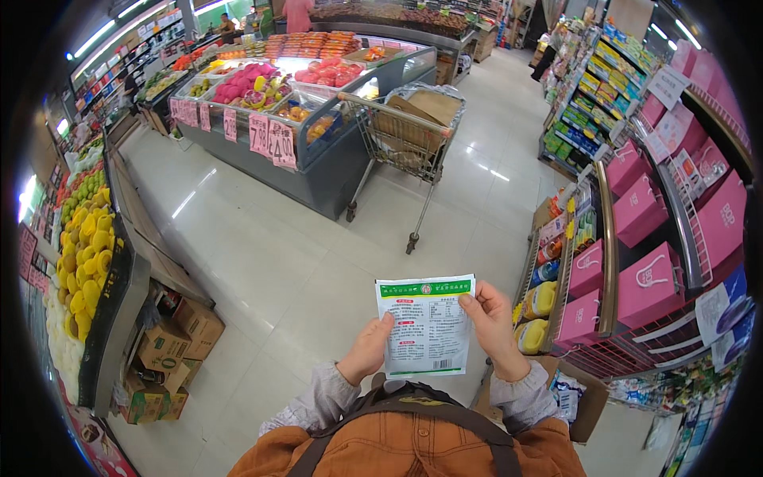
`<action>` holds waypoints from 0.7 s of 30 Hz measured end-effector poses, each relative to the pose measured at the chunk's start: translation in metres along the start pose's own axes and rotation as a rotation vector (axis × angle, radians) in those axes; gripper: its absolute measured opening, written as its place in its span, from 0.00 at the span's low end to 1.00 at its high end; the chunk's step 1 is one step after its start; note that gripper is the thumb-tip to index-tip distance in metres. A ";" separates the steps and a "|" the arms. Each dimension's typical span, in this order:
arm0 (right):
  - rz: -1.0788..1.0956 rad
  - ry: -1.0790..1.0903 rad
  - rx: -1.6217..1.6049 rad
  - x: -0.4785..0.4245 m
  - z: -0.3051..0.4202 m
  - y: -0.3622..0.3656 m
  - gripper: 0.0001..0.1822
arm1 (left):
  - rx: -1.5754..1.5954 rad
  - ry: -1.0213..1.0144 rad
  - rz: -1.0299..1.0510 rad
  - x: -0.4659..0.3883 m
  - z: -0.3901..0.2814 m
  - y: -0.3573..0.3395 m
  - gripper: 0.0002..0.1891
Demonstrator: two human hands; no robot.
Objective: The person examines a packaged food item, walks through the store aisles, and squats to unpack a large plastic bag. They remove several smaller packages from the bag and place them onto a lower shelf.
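Note:
A white and green food packet (427, 331) is held up in front of my chest, its printed side with text and a barcode facing me. My left hand (368, 349) grips its left edge, thumb on the front. Higher up, at the top right corner, my right hand (493, 322) pinches it between thumb and fingers. The fingers behind the packet are mostly hidden. Beyond it stretches the pale tiled floor (298, 298).
A metal shopping cart (402, 134) holding cardboard stands ahead, beside a fruit display case (334, 173). On the left is a fruit stand (134, 286) above cardboard boxes (173, 352). Shelves with pink gift bags (650, 283) line the right, with an open carton (590, 405) below.

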State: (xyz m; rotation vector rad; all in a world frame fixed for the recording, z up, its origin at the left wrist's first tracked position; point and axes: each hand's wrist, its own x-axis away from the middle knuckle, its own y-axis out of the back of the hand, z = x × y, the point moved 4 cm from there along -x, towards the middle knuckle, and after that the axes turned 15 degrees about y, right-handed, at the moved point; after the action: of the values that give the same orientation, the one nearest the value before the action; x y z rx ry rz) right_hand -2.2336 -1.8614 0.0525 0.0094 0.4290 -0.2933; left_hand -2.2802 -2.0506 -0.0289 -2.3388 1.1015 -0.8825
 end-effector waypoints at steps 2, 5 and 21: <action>-0.023 -0.014 -0.006 0.002 0.001 0.001 0.07 | 0.055 0.001 -0.006 -0.001 -0.002 -0.005 0.23; -0.063 -0.048 -0.039 0.005 -0.001 0.003 0.06 | 0.089 0.034 0.052 0.001 -0.002 -0.007 0.21; 0.028 1.269 0.403 0.022 0.226 -0.009 0.11 | 0.014 0.130 0.147 -0.006 0.004 -0.019 0.18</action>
State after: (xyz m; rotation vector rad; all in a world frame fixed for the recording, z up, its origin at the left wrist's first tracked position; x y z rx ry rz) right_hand -2.1248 -1.8924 0.2492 0.6226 1.6183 -0.3166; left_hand -2.2707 -2.0338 -0.0227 -2.1828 1.2961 -0.9948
